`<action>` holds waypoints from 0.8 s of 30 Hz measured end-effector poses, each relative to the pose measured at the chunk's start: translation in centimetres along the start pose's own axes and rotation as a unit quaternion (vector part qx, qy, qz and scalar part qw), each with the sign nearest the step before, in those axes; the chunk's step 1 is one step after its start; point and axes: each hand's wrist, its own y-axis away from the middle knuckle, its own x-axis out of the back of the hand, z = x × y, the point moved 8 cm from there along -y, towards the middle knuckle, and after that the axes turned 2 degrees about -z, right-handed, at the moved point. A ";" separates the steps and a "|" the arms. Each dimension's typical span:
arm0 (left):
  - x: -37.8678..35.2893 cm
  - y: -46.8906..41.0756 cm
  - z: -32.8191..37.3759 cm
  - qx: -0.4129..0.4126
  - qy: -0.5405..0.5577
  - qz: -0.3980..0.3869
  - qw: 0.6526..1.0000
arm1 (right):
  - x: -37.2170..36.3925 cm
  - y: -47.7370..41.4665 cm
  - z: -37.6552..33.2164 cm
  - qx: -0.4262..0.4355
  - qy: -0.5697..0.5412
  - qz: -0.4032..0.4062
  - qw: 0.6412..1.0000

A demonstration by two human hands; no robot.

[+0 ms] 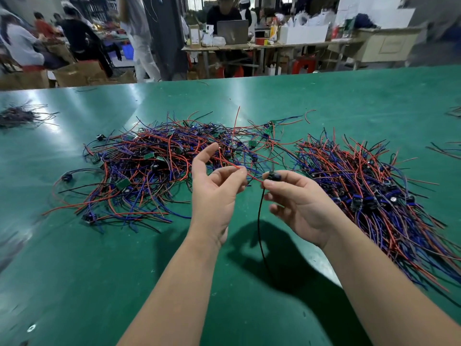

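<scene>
Two hands over bench (87, 270): left hand (217, 193) pinches red wire (254, 178), right hand (296, 198) grips black part (273, 176) w/ lead (259, 221) dangling to 6 o'clock; hard pull could snag 11 o'clock tangle (154, 166) or strain joint.

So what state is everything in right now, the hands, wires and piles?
left hand, pinching the red wire
right hand, gripping the black component
red wire, held between both hands
black wire, hanging from the component
left pile of wired boards, tangled
right pile of wired boards, roughly aligned
laptop, open
</scene>
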 end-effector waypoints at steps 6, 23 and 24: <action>-2.2 0.9 0.9 0.057 0.091 -0.210 0.972 | 3.1 -0.1 -1.4 0.027 -0.144 0.123 0.982; -0.1 0.1 -1.9 0.221 -0.066 -0.159 0.960 | 1.5 0.1 -2.6 0.061 -0.131 0.006 0.989; -0.8 0.5 -2.5 0.229 -0.083 -0.178 0.953 | 1.1 0.0 -2.2 0.062 -0.085 -0.004 0.994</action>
